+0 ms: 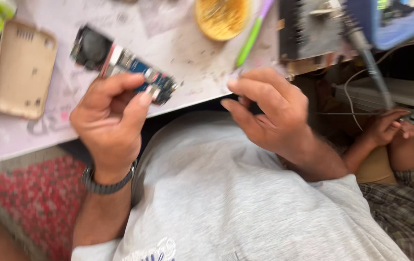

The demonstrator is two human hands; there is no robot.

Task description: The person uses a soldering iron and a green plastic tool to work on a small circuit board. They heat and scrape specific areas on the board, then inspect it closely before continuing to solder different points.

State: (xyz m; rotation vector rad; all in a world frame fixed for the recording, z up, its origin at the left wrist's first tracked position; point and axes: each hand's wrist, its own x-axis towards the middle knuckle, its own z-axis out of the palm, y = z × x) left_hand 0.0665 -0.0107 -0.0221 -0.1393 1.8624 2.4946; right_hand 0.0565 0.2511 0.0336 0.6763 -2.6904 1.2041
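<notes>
My left hand (pixel 110 123) grips a small blue circuit board (pixel 120 63) that has a black square part at its far end and metal parts along it. The board is held just above the near edge of a pale worktop (pixel 178 48). My right hand (pixel 270 113) hovers to the right of the board with its fingers curled and its fingertips pinched close; I cannot see anything in it. A dark band is on my left wrist (pixel 106 184). The picture is blurred by motion.
A beige phone back cover (pixel 23 70) lies on the worktop at the left. A round yellow dish (pixel 222 17) and a green and purple pen (pixel 253 34) lie at the back. A soldering iron (pixel 366 53) leans at the right, above another person's hands (pixel 385 126).
</notes>
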